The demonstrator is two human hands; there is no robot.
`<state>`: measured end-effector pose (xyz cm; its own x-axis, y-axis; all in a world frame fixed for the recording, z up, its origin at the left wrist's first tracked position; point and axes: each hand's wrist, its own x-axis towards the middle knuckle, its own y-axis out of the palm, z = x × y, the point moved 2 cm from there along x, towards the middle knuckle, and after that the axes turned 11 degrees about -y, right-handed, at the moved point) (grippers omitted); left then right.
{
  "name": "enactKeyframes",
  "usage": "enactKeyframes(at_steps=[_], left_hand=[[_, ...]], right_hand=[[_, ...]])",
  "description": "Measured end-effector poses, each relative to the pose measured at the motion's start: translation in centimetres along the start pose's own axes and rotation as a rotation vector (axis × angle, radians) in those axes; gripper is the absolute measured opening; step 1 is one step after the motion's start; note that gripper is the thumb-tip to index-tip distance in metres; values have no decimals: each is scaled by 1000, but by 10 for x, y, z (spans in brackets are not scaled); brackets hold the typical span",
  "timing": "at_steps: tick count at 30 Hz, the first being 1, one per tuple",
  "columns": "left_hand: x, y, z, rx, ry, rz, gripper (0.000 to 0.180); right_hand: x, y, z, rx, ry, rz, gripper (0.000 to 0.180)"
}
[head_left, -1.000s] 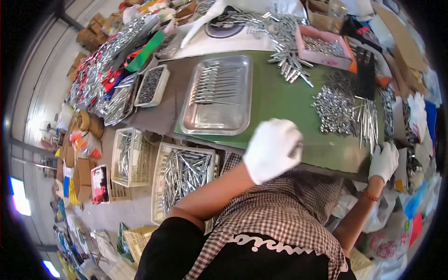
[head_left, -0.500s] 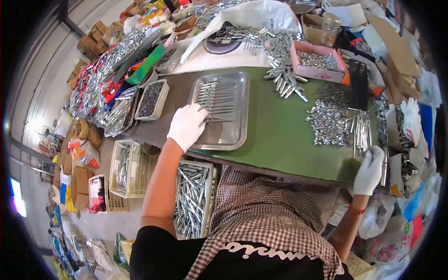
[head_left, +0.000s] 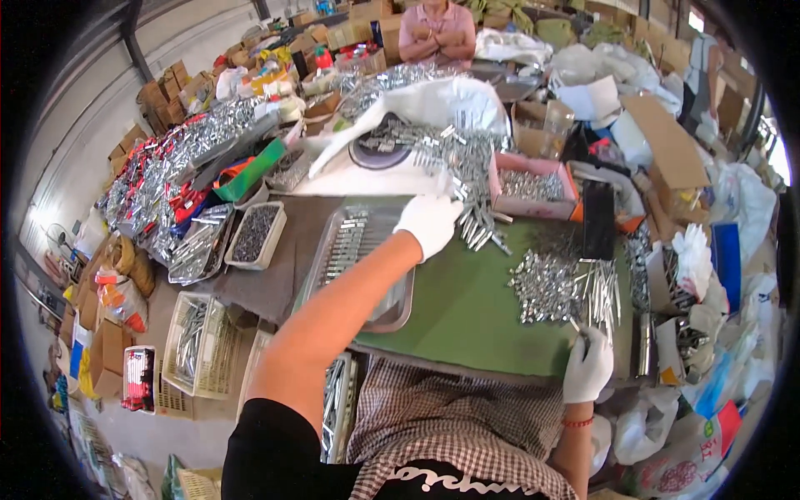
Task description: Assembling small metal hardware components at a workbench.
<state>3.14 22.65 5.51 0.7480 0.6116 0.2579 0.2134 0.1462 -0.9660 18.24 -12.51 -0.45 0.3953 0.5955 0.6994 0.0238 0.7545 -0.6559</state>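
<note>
My left hand point(head_left: 429, 227), in a white glove, reaches over the tray to the near edge of a heap of silvery tubular metal pieces point(head_left: 471, 162). Its fingers are drawn together against the heap, and what they grip is mostly hidden. Below my forearm lies a shallow metal tray point(head_left: 403, 315) with a row of slim metal pieces point(head_left: 348, 242) in it. My right hand point(head_left: 589, 364), also gloved, is closed at the table's right front, with a thin metal rod point(head_left: 575, 326) poking up from its fingers. Just beyond it lie loose metal rods point(head_left: 602, 292) and a pile of small shiny fittings point(head_left: 542, 287).
A pink box point(head_left: 533, 204) of small metal parts and a black upright holder point(head_left: 597, 221) stand at the right. A cream bin point(head_left: 257, 236) of dark small parts sits left of the tray. Across the table a person point(head_left: 437, 35) stands with arms folded.
My left hand has gone from the tray to the metal heap. My right hand stays near the rods, and a rod tip now shows at its fingers. The view has tilted up, bringing a person in.
</note>
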Motion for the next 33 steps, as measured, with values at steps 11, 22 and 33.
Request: enactKeyframes(at_steps=[11, 22, 33], left_hand=[[12, 5, -14, -3, 7, -98, 20], [-110, -14, -156, -217, 408, 296, 11], [-149, -1, -154, -595, 118, 28, 8]], right_hand=[[-3, -4, 4, -5, 12, -18, 12], [13, -16, 13, 170, -227, 145, 14], [2, -19, 18, 134, -164, 268, 14]])
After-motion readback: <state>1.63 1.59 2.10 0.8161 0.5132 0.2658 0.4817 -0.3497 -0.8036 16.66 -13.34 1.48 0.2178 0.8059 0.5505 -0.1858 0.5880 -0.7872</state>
